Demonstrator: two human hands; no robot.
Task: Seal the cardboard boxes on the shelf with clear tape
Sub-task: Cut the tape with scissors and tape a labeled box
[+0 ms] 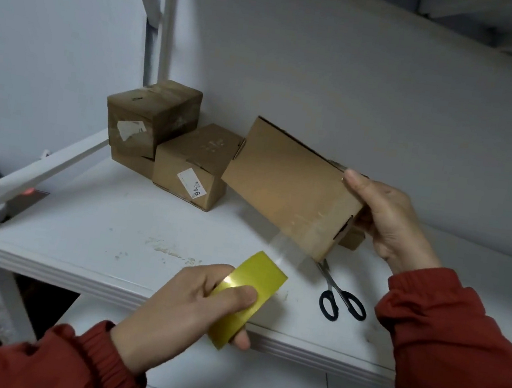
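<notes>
A yellow tape roll is gripped by the left hand, clear tape stretched to a tilted cardboard box clasped by the right hand above the white shelf. Scissors lie beneath; more boxes are stacked behind.

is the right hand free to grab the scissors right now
Probably not yet: the right hand grips the tilted cardboard box, which covers the tips of the scissors. Their black handles lie bare on the shelf nearby, so once it lets go, likely yes.
</notes>
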